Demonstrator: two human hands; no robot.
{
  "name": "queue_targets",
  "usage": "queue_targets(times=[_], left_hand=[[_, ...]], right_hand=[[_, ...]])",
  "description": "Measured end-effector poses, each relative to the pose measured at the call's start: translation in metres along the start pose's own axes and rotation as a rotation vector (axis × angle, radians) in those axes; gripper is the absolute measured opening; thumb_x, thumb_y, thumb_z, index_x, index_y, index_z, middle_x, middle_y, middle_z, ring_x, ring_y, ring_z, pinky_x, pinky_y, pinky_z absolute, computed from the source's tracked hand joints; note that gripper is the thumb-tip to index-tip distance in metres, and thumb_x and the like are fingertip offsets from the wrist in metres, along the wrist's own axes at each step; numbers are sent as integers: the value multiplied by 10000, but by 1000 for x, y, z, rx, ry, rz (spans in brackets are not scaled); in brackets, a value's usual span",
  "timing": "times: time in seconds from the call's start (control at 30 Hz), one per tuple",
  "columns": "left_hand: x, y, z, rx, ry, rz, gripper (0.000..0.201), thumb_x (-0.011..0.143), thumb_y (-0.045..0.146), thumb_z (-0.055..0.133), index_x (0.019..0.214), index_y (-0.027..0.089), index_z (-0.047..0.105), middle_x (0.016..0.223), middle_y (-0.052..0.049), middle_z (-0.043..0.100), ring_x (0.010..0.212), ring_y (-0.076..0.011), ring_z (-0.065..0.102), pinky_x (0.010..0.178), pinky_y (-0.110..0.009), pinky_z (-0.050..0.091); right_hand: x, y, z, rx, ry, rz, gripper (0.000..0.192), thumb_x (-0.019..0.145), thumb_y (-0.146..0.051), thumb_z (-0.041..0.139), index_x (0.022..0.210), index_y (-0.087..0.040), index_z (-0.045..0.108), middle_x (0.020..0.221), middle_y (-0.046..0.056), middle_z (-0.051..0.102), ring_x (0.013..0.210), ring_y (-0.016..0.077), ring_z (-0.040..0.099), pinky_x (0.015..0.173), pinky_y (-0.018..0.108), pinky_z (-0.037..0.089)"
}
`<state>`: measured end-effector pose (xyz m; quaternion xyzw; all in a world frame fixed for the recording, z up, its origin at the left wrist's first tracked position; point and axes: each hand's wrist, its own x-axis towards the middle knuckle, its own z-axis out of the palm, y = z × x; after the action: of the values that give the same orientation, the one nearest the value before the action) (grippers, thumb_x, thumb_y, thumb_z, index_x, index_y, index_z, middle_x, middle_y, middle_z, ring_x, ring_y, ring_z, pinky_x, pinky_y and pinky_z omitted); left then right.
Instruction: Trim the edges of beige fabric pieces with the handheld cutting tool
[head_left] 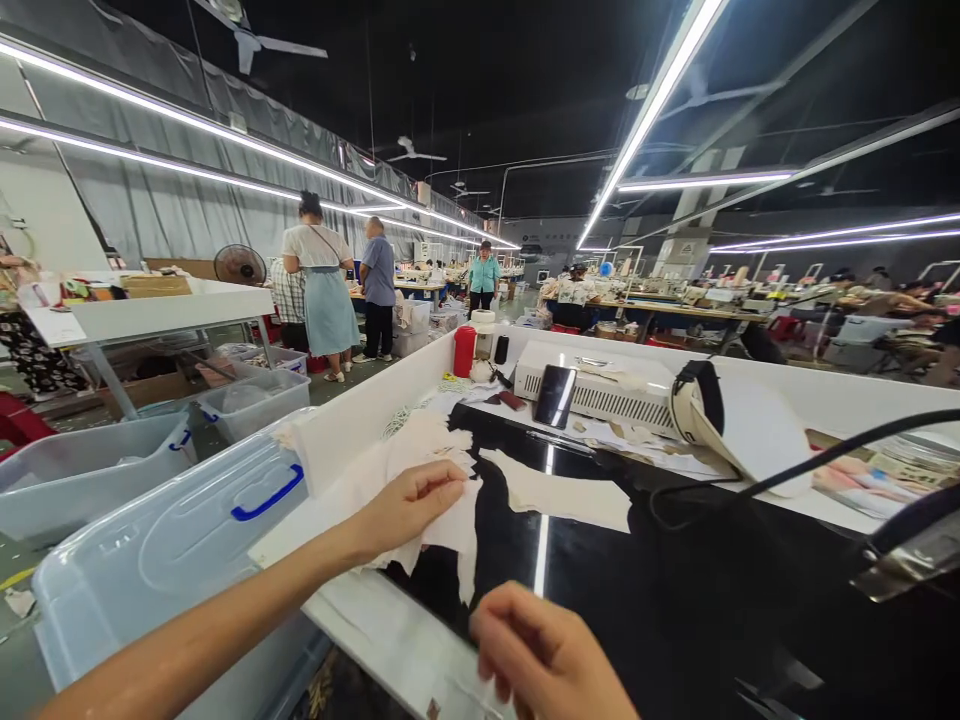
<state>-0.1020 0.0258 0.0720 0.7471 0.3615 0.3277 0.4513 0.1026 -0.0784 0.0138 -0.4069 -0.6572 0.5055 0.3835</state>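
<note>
My left hand is over a heap of thin cream fabric pieces at the left of the black tabletop. Its thumb and fingers are pressed together; whether fabric is pinched between them is hidden. Below that hand a jagged strip of the cloth hangs over the black surface. Nearer to me, above the table's front edge, my right hand has its fingers curled in, slightly blurred, with nothing visible in them. A single cream fabric piece lies flat on the black surface, beyond both hands and apart from them.
A phone leans on a white vented machine at the back. A red bottle stands in the far corner of the white rim. A black cable arches in from the right. Lidded bins flank the left; several people stand beyond.
</note>
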Motion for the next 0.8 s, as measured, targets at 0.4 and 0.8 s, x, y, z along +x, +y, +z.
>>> queue_targets(times=[0.4, 0.8], left_hand=[[-12, 7, 33, -371, -230, -268, 529, 881, 704, 590, 773, 202, 468, 687, 31, 436, 610, -118, 390, 563, -244, 298], [-13, -2, 54, 61, -190, -73, 308, 927, 467, 639, 847, 170, 633, 750, 31, 546, 679, -113, 451, 582, -215, 313]], right_hand=[[4, 10, 0, 617, 257, 180, 571, 730, -618, 860, 1109, -203, 760, 1025, 87, 785, 1046, 297, 713, 1003, 424, 528], [-7, 10, -2, 537, 178, 166, 601, 739, -618, 851, 1176, -227, 720, 834, 23, 734, 732, 202, 681, 753, 322, 544]])
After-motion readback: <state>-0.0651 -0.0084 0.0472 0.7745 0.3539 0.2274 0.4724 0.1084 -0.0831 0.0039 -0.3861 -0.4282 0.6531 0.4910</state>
